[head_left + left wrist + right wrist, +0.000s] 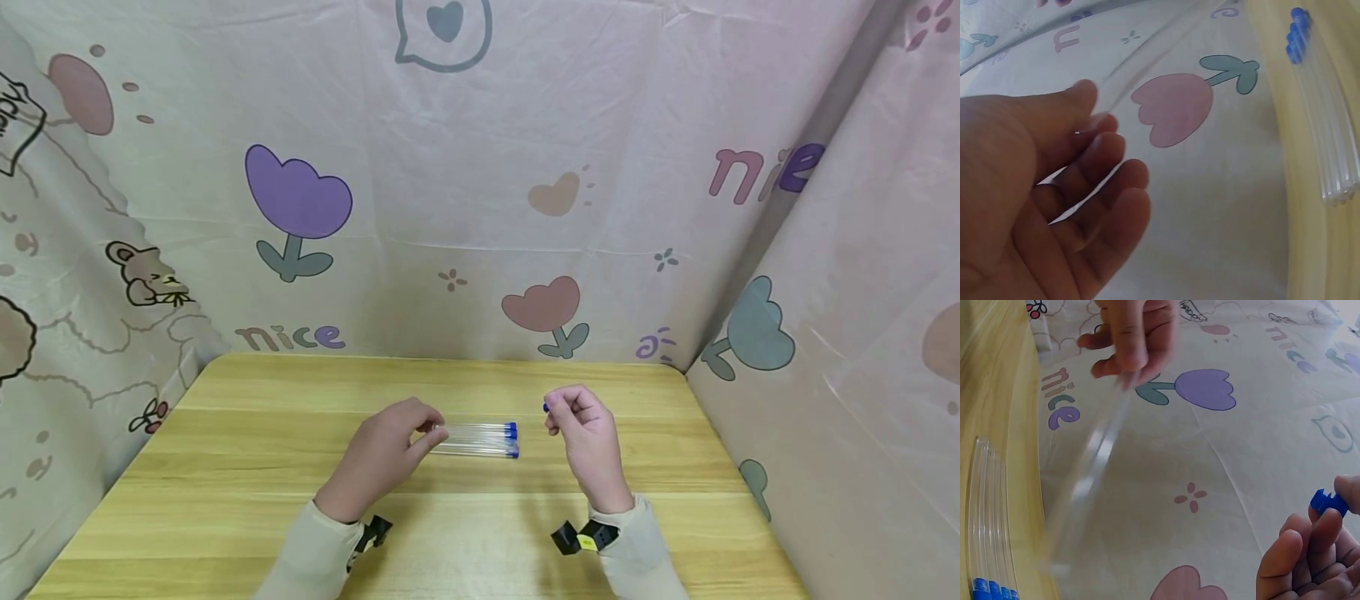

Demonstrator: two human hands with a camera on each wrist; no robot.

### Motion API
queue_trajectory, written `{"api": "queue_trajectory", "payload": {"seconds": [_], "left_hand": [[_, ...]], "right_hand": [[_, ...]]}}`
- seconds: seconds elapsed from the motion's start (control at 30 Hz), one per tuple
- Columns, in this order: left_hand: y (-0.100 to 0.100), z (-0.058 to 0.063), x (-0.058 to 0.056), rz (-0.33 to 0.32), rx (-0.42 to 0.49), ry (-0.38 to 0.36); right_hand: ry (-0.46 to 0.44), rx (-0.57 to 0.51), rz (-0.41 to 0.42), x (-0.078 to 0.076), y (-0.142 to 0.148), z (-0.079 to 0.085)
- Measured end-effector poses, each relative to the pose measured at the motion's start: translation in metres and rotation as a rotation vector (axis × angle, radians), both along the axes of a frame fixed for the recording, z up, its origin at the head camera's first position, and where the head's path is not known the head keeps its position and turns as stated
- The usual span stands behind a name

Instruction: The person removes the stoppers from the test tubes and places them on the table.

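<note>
My left hand pinches one end of a clear tube, which hangs at a slant and blurs in the right wrist view. Between thumb and fingertip, my right hand grips a small blue cap, away from that tube. Several clear tubes with blue caps lie side by side on the table, their capped ends toward the right hand. In the head view the left hand overlaps their uncapped ends. The left wrist view shows these tubes at the right, apart from the left hand's curved fingers.
The wooden table runs back to a printed cloth that hangs behind it. More of the cloth hangs along the left and right sides. Each wrist carries a small black camera.
</note>
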State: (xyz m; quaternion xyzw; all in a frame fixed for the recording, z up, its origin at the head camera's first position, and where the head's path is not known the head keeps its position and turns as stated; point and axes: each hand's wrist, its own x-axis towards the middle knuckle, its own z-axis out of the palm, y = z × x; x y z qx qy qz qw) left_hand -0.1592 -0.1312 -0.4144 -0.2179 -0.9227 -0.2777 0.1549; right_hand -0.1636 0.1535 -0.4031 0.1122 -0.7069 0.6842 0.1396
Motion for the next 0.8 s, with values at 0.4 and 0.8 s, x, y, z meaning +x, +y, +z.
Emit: {"api": "queue_trajectory", "payload": {"seconds": [0.4,0.8], "left_hand": [[0.01,-0.01,-0.003,-0.01,-0.088,-0.048],[0.014,-0.024,-0.01,-0.014,-0.148,-0.061]], "right_hand": [[0.013,0.021,0.025,0.0,-0.001,0.001],[0.022,0.046,0.024,-0.002,-0.001,-0.003]]}}
